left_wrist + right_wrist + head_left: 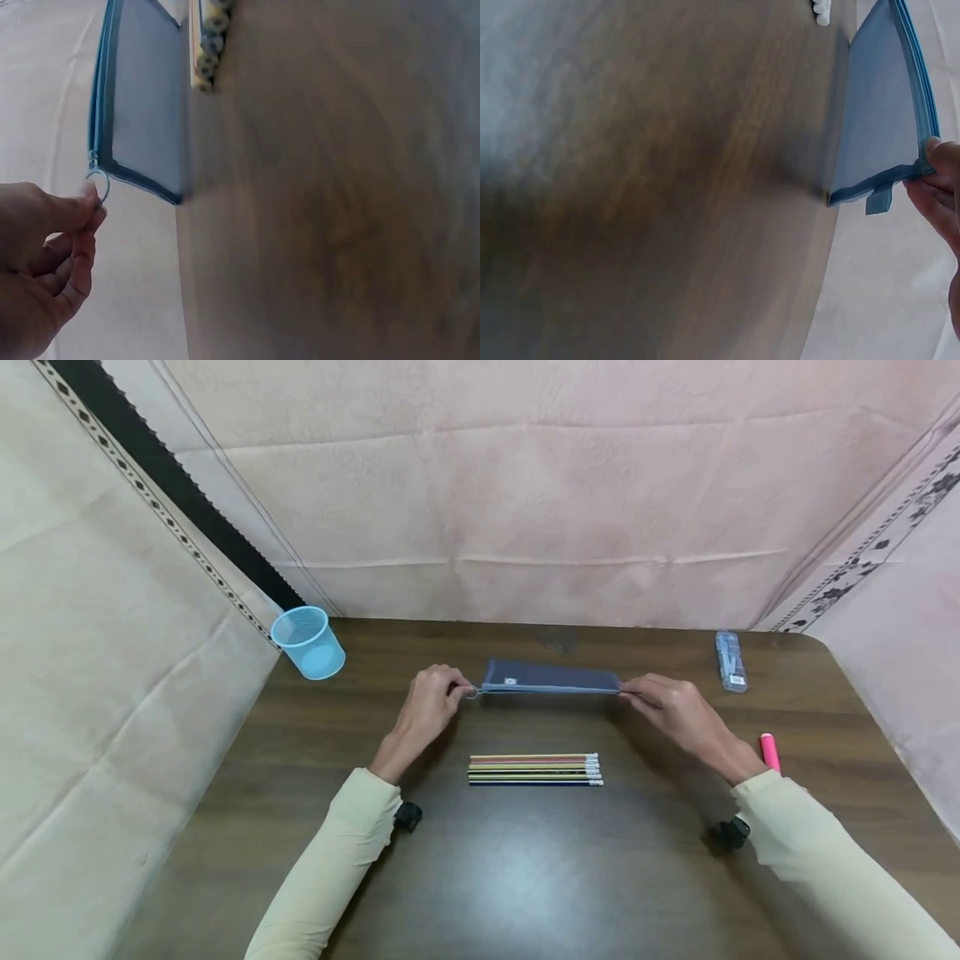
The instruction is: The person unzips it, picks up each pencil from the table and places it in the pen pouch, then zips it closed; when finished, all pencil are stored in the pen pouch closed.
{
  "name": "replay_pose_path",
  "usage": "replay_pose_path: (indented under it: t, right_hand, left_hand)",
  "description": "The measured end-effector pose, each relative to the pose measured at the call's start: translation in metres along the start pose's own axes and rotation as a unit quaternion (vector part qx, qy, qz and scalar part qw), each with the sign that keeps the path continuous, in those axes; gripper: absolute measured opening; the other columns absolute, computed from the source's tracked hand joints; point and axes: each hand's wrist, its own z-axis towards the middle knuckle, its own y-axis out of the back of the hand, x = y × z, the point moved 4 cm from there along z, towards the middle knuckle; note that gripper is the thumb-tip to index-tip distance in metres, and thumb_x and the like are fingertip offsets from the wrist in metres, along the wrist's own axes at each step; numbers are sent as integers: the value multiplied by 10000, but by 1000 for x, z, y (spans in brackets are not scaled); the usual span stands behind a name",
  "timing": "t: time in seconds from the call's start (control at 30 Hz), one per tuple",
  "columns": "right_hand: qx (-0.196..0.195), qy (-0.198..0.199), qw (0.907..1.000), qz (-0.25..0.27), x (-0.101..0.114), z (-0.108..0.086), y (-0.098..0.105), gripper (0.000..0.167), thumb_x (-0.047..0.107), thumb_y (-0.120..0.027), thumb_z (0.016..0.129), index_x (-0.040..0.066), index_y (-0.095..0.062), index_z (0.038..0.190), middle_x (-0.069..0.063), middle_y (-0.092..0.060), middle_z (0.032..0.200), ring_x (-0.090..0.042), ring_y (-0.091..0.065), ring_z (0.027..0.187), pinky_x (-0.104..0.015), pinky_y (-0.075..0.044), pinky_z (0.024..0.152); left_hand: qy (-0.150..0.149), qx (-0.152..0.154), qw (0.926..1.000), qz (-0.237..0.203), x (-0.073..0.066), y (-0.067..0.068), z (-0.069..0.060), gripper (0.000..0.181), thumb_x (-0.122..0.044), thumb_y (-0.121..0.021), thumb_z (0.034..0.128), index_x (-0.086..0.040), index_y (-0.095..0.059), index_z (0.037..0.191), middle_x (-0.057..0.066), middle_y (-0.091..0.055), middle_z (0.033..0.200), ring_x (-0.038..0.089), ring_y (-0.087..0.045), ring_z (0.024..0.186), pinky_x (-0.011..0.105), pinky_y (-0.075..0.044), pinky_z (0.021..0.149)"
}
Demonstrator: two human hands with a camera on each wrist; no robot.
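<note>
"So, where's the pouch (551, 677)?"

"Between my two hands, stretched lengthwise, its zip edge raised above the tabletop (540, 885). I can't tell whether the lower edge touches the wood."

"And your left hand (431, 697)?"

"It's pinching the ring (106, 187) at one end of the zip, so the pouch runs off to the right of it."

"Your right hand (675, 714)?"

"That one pinches the upper corner at the other end, with the pouch on its left. A small tab (880, 200) sticks out just beside my grip."

"Those pencils (532, 770)?"

"Lying in a row on the tabletop, nearer me than the pouch."
</note>
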Motion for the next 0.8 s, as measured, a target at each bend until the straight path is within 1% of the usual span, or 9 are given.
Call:
replay_pose_path:
  t: [0.1,0.17,0.27,0.4,0.5,0.6,0.67,0.73,0.8]
  right_hand:
    - [-2,-42,10000,-4,-4,-2,4,330,-124,-812,745,19,-765,1037,-92,-778,991,-217,-753,873,-106,-513,825]
    - [26,-63,10000,7,-5,-2,4,328,-123,-808,751,24,-766,1041,-89,-778,991,-209,-750,866,-85,-504,829]
    - [59,-71,10000,34,-4,0,2,328,-113,-809,756,27,-765,1049,-82,-777,992,-193,-744,861,-70,-494,842]
    - [-57,-50,9999,76,0,2,0,325,-116,-816,742,14,-763,1036,-86,-777,983,-198,-746,855,-5,-437,872]
    - [-78,-104,9999,48,1,3,0,304,-106,-812,756,6,-761,1034,-94,-777,985,-207,-749,857,-55,-484,846]
    - [-22,-203,9998,-17,2,3,0,286,-85,-804,779,10,-758,1046,-97,-776,993,-211,-750,862,-195,-550,795]
    - [6,-223,9997,-52,3,3,-1,280,-75,-801,788,11,-756,1050,-100,-775,995,-213,-751,864,-259,-562,773]
    - [7,-196,9998,-58,4,3,-1,287,-80,-805,781,10,-754,1049,-101,-774,993,-214,-751,862,-262,-564,767]
    - [-2,-150,9999,-74,5,3,-1,291,-82,-810,774,11,-754,1044,-99,-773,990,-209,-751,862,-242,-559,768]
  left_hand:
    - [-125,38,9998,-122,1,1,0,92,-121,-730,927,-47,-782,944,98,-746,927,204,-634,805,315,-572,722]
    - [-131,22,9998,-167,1,1,1,92,-118,-726,929,-45,-781,939,99,-752,930,199,-640,798,314,-573,721]
    - [20,51,9998,-209,3,1,2,88,-103,-722,928,-41,-785,939,97,-763,931,189,-642,782,308,-565,709]
    - [192,251,9992,-262,6,-3,4,111,-96,-707,937,-40,-796,973,93,-778,955,167,-644,772,280,-548,682]
    - [256,451,9983,-255,6,-5,6,124,-78,-699,942,-32,-799,999,109,-783,982,170,-668,783,281,-560,675]
    - [248,546,9981,-108,4,-5,6,130,-52,-695,941,-20,-796,1015,125,-784,1006,185,-720,850,321,-596,722]
    - [151,437,9989,76,-1,-2,7,131,-45,-687,945,-18,-795,1014,123,-785,1011,197,-739,914,347,-604,781]
    - [-28,257,9994,224,-9,1,7,133,-51,-685,948,-16,-793,1017,121,-783,1005,217,-736,943,361,-598,820]
    - [-296,143,9989,343,-19,4,8,137,-80,-695,948,-19,-789,1027,119,-776,1008,229,-716,945,359,-592,830]
